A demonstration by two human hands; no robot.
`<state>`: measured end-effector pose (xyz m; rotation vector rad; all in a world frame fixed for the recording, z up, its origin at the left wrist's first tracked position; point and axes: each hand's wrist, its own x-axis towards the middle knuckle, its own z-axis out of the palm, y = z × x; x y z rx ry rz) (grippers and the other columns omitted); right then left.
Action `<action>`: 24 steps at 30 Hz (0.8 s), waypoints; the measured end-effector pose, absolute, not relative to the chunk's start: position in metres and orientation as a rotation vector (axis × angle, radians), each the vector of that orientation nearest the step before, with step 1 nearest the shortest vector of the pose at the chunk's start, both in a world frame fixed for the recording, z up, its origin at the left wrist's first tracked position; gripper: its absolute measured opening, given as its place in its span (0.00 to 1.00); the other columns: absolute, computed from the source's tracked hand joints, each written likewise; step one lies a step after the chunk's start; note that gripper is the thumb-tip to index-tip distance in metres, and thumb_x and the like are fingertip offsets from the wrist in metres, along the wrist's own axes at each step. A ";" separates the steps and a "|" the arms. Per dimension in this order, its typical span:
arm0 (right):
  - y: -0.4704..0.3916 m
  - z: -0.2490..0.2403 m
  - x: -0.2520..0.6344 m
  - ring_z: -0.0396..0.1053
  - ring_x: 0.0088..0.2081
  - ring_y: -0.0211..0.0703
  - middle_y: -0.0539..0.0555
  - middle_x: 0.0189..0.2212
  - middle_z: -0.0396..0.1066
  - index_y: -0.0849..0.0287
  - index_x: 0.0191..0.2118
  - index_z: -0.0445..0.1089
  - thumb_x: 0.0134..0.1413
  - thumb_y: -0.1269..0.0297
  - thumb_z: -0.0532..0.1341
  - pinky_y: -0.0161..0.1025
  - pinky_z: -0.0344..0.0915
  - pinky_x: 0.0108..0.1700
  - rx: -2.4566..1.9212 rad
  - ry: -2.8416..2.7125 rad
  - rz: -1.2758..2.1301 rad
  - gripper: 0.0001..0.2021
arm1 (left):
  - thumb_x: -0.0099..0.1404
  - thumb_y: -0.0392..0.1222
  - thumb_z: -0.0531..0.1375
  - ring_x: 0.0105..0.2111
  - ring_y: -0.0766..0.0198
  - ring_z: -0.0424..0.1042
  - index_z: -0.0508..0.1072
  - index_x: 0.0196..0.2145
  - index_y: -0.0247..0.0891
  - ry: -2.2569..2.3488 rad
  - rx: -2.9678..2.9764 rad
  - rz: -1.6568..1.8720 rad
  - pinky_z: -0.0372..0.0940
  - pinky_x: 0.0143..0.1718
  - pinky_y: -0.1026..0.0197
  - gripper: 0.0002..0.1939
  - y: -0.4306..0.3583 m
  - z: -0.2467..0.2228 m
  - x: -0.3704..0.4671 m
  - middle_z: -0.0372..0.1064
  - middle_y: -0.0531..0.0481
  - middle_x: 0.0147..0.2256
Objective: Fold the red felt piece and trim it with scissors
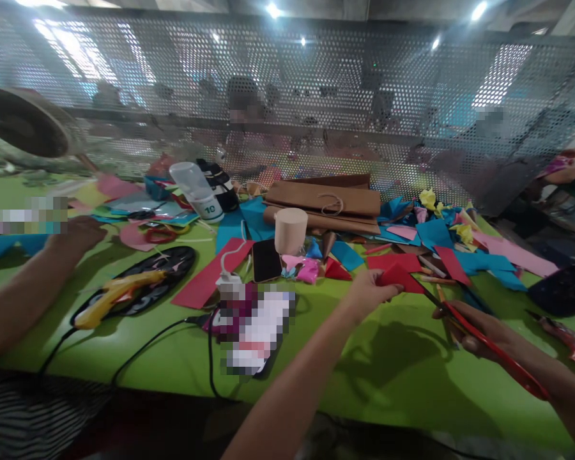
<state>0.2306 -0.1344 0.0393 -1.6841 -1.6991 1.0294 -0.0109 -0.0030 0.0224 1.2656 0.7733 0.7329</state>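
Note:
My left hand (367,294) pinches a small red paper piece (401,278) above the green table (388,377). My right hand (479,329) grips red-handled scissors (489,345), whose blades reach up to the edge of the red paper. Loose red, blue and pink paper scraps (436,246) lie just beyond both hands.
A co-worker's arm (33,287) reaches in at the left. A yellow glue gun (117,294) rests on a black tray, its cables trailing toward me. A phone (266,260), a beige cylinder (290,231), brown paper bags (326,201) and a plastic cup (196,188) stand mid-table. A perforated metal screen closes the back.

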 end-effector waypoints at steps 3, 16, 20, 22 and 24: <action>-0.134 0.039 0.231 0.66 0.34 0.48 0.53 0.35 0.70 0.53 0.56 0.71 0.53 0.38 0.63 0.42 0.64 0.35 -1.668 -1.738 1.110 0.31 | 0.53 0.46 0.69 0.21 0.72 0.58 0.75 0.27 0.33 0.765 1.291 0.731 0.52 0.25 0.65 0.13 -0.001 0.019 -0.011 0.63 0.57 0.19; -0.131 0.028 0.233 0.54 0.23 0.36 0.49 0.28 0.63 0.52 0.52 0.71 0.53 0.38 0.63 0.35 0.54 0.23 -1.656 -1.652 1.199 0.28 | 0.54 0.41 0.69 0.20 0.73 0.57 0.74 0.26 0.34 0.730 1.257 0.708 0.52 0.24 0.66 0.09 -0.002 0.023 -0.014 0.63 0.57 0.18; -0.132 0.026 0.234 0.55 0.22 0.35 0.48 0.29 0.63 0.53 0.52 0.71 0.54 0.39 0.63 0.34 0.55 0.22 -1.706 -1.655 1.156 0.27 | 0.54 0.41 0.69 0.20 0.72 0.58 0.74 0.26 0.34 0.733 1.248 0.699 0.53 0.25 0.66 0.09 -0.002 0.021 -0.014 0.63 0.57 0.19; -0.132 0.026 0.235 0.55 0.21 0.34 0.48 0.29 0.63 0.53 0.52 0.70 0.53 0.39 0.63 0.33 0.55 0.21 -1.723 -1.645 1.174 0.28 | 0.53 0.42 0.70 0.20 0.72 0.58 0.75 0.25 0.34 0.741 1.244 0.692 0.53 0.25 0.66 0.10 -0.001 0.021 -0.013 0.63 0.57 0.19; -0.132 0.027 0.234 0.54 0.20 0.33 0.48 0.28 0.63 0.53 0.52 0.71 0.52 0.39 0.64 0.32 0.53 0.20 -1.733 -1.604 1.190 0.27 | 0.53 0.43 0.71 0.21 0.72 0.58 0.75 0.25 0.33 0.739 1.236 0.696 0.53 0.25 0.66 0.11 -0.002 0.020 -0.013 0.63 0.57 0.19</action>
